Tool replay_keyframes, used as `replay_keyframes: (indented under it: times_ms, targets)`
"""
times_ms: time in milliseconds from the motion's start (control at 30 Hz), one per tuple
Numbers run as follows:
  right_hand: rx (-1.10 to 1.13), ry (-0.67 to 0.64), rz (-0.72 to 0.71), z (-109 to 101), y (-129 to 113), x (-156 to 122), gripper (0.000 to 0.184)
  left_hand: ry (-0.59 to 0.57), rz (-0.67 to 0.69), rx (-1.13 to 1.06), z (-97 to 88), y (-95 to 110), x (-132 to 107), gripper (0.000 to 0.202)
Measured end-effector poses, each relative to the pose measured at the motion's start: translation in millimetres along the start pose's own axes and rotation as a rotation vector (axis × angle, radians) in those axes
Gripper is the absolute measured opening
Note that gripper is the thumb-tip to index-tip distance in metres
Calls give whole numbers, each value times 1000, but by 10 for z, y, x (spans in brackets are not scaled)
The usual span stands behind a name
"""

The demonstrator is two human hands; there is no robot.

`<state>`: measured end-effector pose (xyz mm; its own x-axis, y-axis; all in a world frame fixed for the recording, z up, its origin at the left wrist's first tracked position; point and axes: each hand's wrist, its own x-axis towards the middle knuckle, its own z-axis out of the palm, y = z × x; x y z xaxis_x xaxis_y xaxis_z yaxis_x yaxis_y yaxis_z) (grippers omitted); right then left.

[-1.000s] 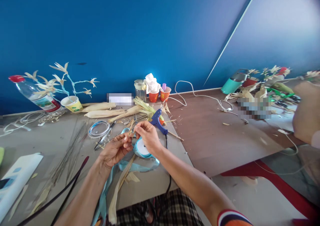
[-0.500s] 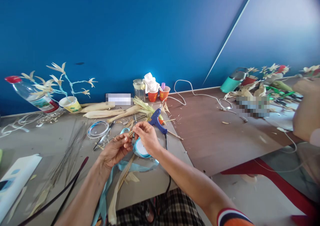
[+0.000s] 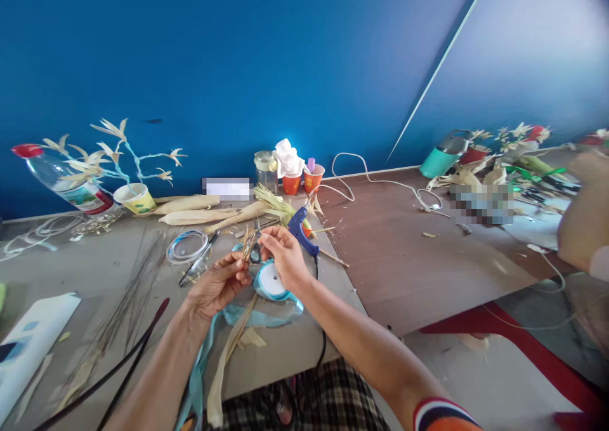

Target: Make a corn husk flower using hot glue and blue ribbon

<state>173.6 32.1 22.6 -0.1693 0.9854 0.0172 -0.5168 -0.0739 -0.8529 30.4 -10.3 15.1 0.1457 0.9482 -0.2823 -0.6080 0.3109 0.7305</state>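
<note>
My left hand (image 3: pixel 221 284) is closed, pinching a small bundle of dried corn husk strips (image 3: pixel 248 244) that stands upright above the fingertips. Just to its right, my right hand (image 3: pixel 283 256) has thumb and fingers pressed together, a small gap away from the bundle; whether anything is between them I cannot make out. Below the hands lies a roll of light blue ribbon (image 3: pixel 272 281), its loose band (image 3: pixel 200 361) trailing to the front edge. Scissors (image 3: pixel 255 253) show partly behind the fingers. A blue glue gun (image 3: pixel 302 231) rests beyond my right hand.
Long husks (image 3: pixel 195 217), a coil of tubing (image 3: pixel 186 247) and thin stems (image 3: pixel 128 285) lie around the left side. A potted husk-flower branch (image 3: pixel 133 198) and a plastic bottle (image 3: pixel 80 190) stand at the back left. Another person's arm (image 3: pixel 583 215) reaches in at far right.
My right hand has drawn slightly up and right, off the bundle. The husk strips now show more fully in my left hand, and the scissors' handle and ribbon roll are less covered.
</note>
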Motion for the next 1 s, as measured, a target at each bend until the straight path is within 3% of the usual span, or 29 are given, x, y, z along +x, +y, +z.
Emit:
replay_keyframes:
  times_ms: [267, 433, 533, 600, 667, 867, 1000]
  targets:
    - [-275, 51, -108, -256, -21, 246, 16, 56, 80, -10, -130, 71, 21, 16]
    - [-790, 105, -250, -448, -140, 345, 38, 48, 134, -78, -250, 106, 55, 16]
    - [-1060, 176, -347, -544, -192, 395, 25, 40, 158, -98, -289, 118, 77, 15]
    - [-1169, 212, -321, -583, -202, 422, 20, 44, 169, -104, -299, 124, 85, 15]
    - [-1285, 217, -262, -598, -213, 436, 28, 52, 176, -108, -298, 136, 83, 15]
    - [-1732, 111, -32, -600, -345, 348, 41, 44, 191, -138, -285, 180, 57, 14]
    - [-1860, 99, 83, -667, -398, 255, 47, 36, 194, -166, -290, 172, 62, 15]
